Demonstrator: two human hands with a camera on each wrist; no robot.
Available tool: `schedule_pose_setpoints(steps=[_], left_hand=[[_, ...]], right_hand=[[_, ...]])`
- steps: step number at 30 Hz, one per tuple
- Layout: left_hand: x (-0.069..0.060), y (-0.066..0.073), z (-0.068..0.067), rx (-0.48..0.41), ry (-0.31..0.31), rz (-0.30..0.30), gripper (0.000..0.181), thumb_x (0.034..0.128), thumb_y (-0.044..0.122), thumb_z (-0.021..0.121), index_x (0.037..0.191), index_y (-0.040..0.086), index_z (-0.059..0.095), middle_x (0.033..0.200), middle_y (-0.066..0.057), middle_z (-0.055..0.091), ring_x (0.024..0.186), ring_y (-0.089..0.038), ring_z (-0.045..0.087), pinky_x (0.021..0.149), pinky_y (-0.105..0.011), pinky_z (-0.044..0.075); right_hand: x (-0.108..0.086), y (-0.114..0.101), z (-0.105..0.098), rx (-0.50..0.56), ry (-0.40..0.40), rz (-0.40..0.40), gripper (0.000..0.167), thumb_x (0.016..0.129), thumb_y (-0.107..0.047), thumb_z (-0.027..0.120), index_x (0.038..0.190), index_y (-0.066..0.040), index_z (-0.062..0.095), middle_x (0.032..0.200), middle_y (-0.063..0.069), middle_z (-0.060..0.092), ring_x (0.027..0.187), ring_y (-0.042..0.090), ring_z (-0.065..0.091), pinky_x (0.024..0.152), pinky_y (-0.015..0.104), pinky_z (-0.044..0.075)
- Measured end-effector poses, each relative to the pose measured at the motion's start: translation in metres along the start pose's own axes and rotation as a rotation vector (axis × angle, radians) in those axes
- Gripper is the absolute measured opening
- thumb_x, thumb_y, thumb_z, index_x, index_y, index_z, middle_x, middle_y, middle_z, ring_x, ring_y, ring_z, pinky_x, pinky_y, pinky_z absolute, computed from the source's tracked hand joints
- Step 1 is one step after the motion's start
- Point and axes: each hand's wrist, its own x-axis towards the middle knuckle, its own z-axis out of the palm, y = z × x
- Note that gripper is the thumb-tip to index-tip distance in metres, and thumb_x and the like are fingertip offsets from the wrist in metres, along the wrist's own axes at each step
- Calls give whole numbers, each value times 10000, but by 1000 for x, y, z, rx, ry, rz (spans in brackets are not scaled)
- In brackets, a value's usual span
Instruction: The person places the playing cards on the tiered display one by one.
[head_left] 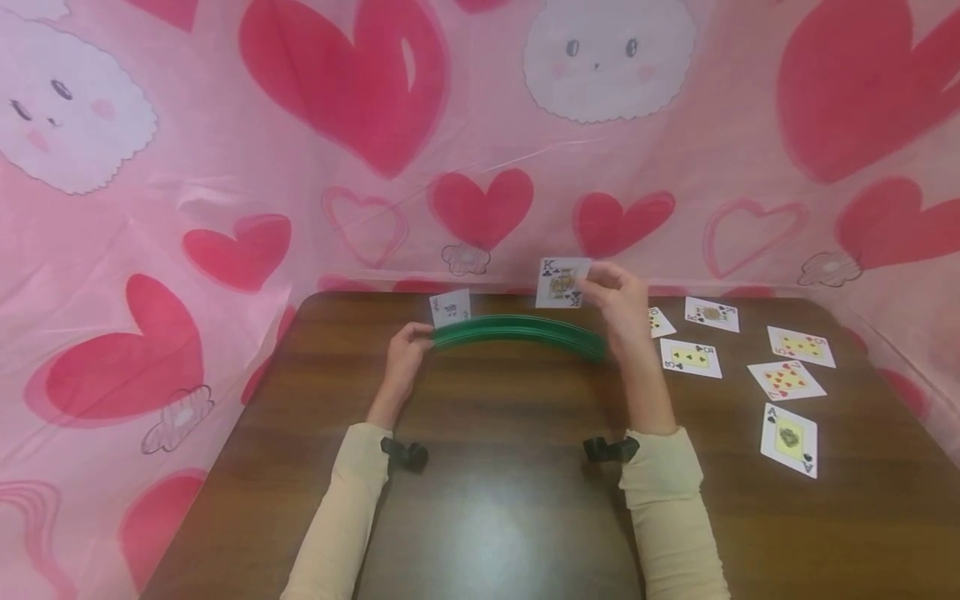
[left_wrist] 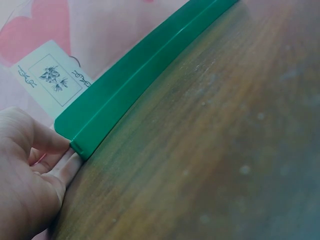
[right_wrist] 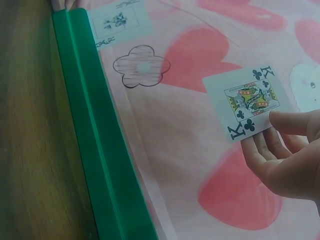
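A curved green card holder (head_left: pixel 517 327) stands at the far side of the wooden table. My left hand (head_left: pixel 405 360) holds its left end between thumb and fingers, seen closely in the left wrist view. A joker-like card (left_wrist: pixel 54 77) with a small grey figure stands upright in the holder near that end. My right hand (head_left: pixel 621 308) pinches a king of clubs (right_wrist: pixel 250 100) by its edge, thumb on the face and fingers behind. This card is raised above the holder's right half, apart from it, its face toward me.
Several playing cards lie face up on the right of the table (head_left: pixel 480 508), among them an ace of spades (head_left: pixel 789 440), a red five (head_left: pixel 801 346), a red seven (head_left: pixel 787 380) and another king (head_left: pixel 712 314). A pink heart-patterned cloth (head_left: pixel 480 142) hangs behind the table's far edge.
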Motion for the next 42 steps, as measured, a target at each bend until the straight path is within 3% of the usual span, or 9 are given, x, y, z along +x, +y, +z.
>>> schedule_pose_setpoints(steps=[6, 18, 33, 42], left_hand=[[0, -1, -1, -12, -8, 4, 193, 822, 44, 515, 990, 69, 608, 1047, -81, 562, 947, -222, 487, 832, -379, 384], [1, -2, 1, -25, -7, -7, 193, 811, 29, 519, 979, 55, 610, 1034, -90, 565, 926, -220, 492, 810, -360, 386], [2, -3, -1, -33, -2, -7, 195, 802, 25, 528, 975, 58, 611, 1038, -87, 566, 936, -217, 505, 821, -366, 391], [3, -2, 2, -39, 10, 5, 190, 801, 13, 529, 970, 45, 609, 1032, -94, 567, 930, -221, 511, 813, -367, 400]], right_hand=[[0, 2, 10, 101, -22, -10, 182, 728, 26, 663, 908, 13, 638, 833, 70, 627, 783, 188, 590, 709, 288, 482], [1, 3, 25, 186, -54, 46, 195, 739, 28, 650, 923, -26, 616, 869, 77, 634, 805, 194, 601, 739, 293, 479], [2, 9, 42, 162, -36, 61, 192, 721, 9, 679, 898, -46, 630, 879, 72, 597, 785, 176, 575, 724, 294, 480], [2, 14, 56, 111, -106, 41, 213, 732, -42, 689, 934, -18, 625, 903, 87, 597, 850, 205, 564, 814, 402, 447]])
